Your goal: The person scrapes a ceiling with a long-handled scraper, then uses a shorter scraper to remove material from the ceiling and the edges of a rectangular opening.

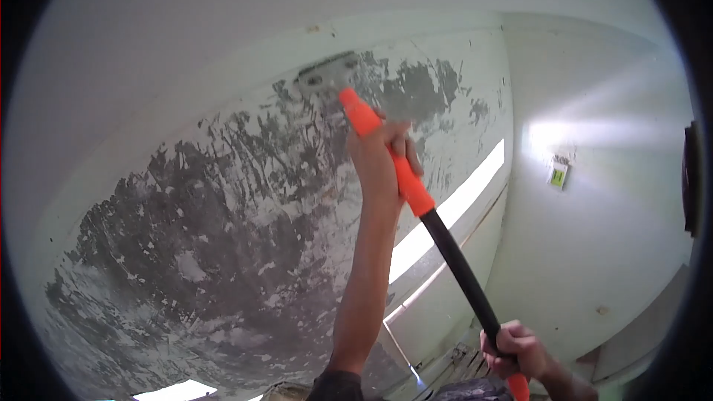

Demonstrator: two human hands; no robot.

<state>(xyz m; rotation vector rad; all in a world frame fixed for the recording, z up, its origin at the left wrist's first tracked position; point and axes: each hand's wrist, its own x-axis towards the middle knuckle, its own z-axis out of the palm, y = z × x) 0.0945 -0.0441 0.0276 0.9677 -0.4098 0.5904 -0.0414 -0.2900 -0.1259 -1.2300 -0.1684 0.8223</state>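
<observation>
A long-handled wall scraper (pixel 464 275) with an orange and black handle reaches up across the view. Its wide metal head (pixel 327 73) is against the upper wall, at the top border of a patch where the white coat is off. My left hand (pixel 377 152) is wrapped round the orange upper grip, just below the head. Lower down, my right hand (pixel 516 347) is closed round the black shaft near its orange end. The grey scraped patch (pixel 200 230) has ragged edges and flecks of white coating.
The ceiling (pixel 186 15) meets the scraped wall just above the scraper head. A side wall (pixel 587 245) stands to the right, with a small switch plate (pixel 558 172) and a bright light glare. A bright window strip (pixel 453 212) lies behind the handle. A dark object (pixel 691 178) is at the right edge.
</observation>
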